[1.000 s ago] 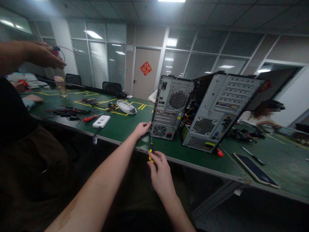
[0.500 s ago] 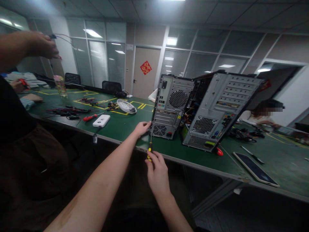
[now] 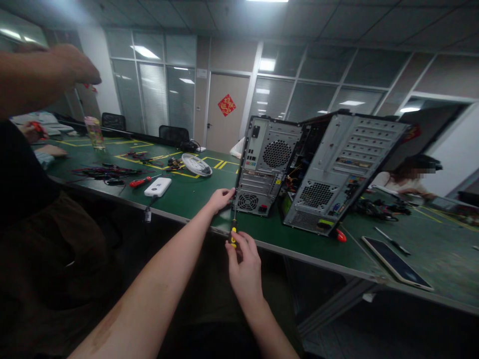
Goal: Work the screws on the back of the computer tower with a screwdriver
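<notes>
Two metal computer cases stand on the green table: a smaller case (image 3: 258,184) in the middle and a larger case (image 3: 337,164) leaning to its right. My right hand (image 3: 243,254) is closed on the yellow and black handle of a screwdriver (image 3: 233,234). The screwdriver's shaft points up at the lower left edge of the smaller case; its tip is hard to make out. My left hand (image 3: 221,199) rests by the same edge, above the screwdriver, its fingertips touching the case. What lies between those fingertips, if anything, is too small to tell.
On the green table (image 3: 187,199) lie a red screwdriver (image 3: 140,182), a white power bank (image 3: 157,187), a white basket (image 3: 196,164), cables (image 3: 108,172) and a phone (image 3: 396,262). One person's arm (image 3: 45,75) reaches in at left; another person (image 3: 407,177) sits at right.
The screwdriver handle in my right hand looks slightly turned. The other person's arm at the left has shifted right, and its hand no longer shows the thin cable. My left hand has barely moved.
</notes>
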Tool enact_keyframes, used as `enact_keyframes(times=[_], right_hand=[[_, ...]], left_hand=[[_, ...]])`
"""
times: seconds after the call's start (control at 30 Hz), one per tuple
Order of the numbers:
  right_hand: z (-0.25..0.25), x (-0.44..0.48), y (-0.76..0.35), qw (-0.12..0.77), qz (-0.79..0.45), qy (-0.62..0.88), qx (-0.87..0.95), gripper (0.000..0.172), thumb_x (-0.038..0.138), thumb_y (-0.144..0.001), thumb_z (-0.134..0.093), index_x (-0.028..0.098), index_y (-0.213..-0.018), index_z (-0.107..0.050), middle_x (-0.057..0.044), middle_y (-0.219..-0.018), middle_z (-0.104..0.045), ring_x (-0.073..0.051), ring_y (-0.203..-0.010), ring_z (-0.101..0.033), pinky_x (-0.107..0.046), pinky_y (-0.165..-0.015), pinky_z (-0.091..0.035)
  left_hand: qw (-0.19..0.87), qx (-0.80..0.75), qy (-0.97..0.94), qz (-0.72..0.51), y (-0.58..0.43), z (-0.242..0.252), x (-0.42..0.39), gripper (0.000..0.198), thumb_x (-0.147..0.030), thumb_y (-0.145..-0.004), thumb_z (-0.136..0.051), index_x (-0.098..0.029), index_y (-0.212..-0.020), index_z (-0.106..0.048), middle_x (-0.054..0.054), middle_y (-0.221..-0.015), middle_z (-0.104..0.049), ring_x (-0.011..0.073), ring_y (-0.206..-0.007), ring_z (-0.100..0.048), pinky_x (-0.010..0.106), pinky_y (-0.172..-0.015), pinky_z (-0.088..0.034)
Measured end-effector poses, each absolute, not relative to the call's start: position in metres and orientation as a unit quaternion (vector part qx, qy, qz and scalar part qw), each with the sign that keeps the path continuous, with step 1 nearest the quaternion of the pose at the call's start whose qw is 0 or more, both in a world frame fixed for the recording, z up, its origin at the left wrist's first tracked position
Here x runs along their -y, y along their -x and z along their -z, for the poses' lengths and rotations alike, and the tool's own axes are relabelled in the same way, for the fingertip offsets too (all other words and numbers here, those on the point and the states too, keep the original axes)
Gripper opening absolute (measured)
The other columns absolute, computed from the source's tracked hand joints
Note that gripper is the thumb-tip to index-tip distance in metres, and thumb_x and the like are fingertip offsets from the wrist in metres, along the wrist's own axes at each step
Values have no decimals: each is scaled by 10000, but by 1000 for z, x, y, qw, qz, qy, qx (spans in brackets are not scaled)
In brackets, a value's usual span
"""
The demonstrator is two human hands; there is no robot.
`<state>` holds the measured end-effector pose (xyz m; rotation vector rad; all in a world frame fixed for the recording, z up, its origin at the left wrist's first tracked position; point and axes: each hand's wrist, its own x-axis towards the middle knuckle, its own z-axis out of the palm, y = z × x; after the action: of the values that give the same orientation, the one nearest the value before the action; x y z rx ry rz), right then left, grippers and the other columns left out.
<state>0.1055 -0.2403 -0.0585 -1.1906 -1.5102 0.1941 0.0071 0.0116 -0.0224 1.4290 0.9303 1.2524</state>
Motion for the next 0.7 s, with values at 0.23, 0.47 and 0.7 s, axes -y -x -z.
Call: enact_keyframes(times=[0.23,0.47,0.7], right_hand=[[36,234,-106,393,86,582,707,218,163,-1034,-615,184,-1230,-706,-133,-1205,-721,-239,-996,-775,-339,-864,-645],[-5,218,-109,113,198,616,754,194,212,-1111,-502,167,-1218,-658,-131,-1066,-683,-223,-818,-754,-281,-670,-542],[-32,216,-105,-5,190,574,797,295,107,-1056,-455,126,-1289,-635,-193,-1041,-763,-281,-887,-779,-321,-697,-534]], left_hand=[[493,-384,-586,-517,-6,24,-14,635,-764,-775,-790,-140,-889,-766,114,-970,-788,255,-975,-720,342,-821,-586],[481,-390,-595,-513,-4,24,-13,616,-749,-815,-766,-140,-902,-774,120,-995,-800,257,-975,-725,316,-777,-592],[466,-394,-606,-510,-3,24,-11,625,-754,-820,-757,-139,-925,-787,113,-964,-795,238,-924,-716,311,-766,-589]])
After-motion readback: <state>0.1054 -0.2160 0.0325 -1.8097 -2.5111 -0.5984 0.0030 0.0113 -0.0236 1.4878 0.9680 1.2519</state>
